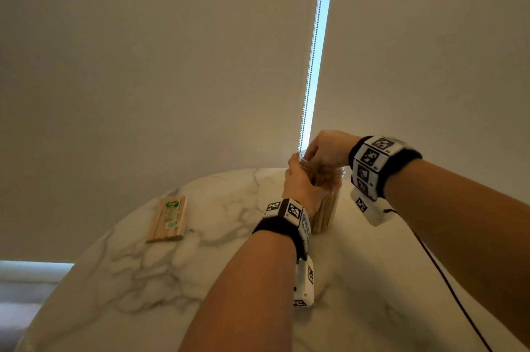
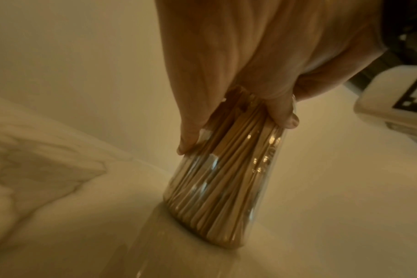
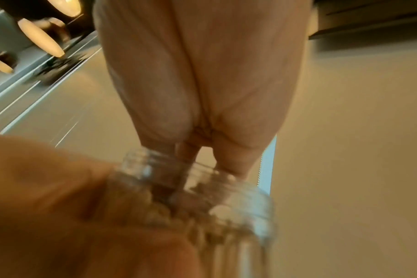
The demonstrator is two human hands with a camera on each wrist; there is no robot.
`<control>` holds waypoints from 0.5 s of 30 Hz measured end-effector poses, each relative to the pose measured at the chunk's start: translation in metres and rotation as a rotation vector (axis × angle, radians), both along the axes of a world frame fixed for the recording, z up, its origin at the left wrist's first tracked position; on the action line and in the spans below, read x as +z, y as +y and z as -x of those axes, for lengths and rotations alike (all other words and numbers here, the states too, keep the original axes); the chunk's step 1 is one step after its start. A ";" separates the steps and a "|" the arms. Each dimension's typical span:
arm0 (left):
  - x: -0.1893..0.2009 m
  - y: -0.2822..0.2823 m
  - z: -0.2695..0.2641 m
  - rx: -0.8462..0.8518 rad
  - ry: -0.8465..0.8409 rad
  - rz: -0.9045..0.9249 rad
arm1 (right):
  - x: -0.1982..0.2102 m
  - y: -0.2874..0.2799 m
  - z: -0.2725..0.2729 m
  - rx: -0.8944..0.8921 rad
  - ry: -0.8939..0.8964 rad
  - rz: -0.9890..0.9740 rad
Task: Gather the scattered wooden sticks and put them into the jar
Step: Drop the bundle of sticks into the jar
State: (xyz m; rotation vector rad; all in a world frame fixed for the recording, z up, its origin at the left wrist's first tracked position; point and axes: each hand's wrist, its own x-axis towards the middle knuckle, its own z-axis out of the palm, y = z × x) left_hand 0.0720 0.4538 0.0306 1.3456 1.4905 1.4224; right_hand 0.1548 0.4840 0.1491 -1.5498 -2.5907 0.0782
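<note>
A clear glass jar (image 1: pixel 328 209) packed with upright wooden sticks (image 2: pixel 217 188) stands on the marble table (image 1: pixel 137 280). My left hand (image 1: pixel 298 179) grips the jar's upper part, thumb on one side and fingers on the other (image 2: pixel 237 133). From above, my right hand (image 1: pixel 318 155) points down with its fingers reaching into the jar's mouth (image 3: pixel 202 159). The rim (image 3: pixel 226 188) hides the fingertips, so whether they hold any stick is unclear. A flat bundle of sticks (image 1: pixel 169 219) under a green-printed wrapper lies on the table to the left.
The round table's far edge lies just behind the jar, against a pale roller blind with a bead cord (image 1: pixel 312 50). A dark cable (image 1: pixel 447 283) runs from my right wrist across the table's right side. Bare marble spreads in front of the jar.
</note>
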 end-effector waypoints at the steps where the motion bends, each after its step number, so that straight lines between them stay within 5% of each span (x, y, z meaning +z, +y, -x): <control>1: 0.000 0.000 -0.001 0.001 0.003 0.001 | 0.002 0.002 -0.003 0.000 0.080 0.032; 4: 0.001 -0.005 -0.002 0.003 -0.012 -0.027 | 0.004 0.007 -0.014 -0.008 0.260 0.053; 9: -0.001 -0.003 -0.002 -0.007 -0.021 -0.030 | -0.001 0.005 -0.012 0.043 0.072 -0.053; 15: -0.004 -0.002 -0.001 -0.017 -0.030 -0.045 | 0.004 0.007 -0.016 0.010 0.109 -0.041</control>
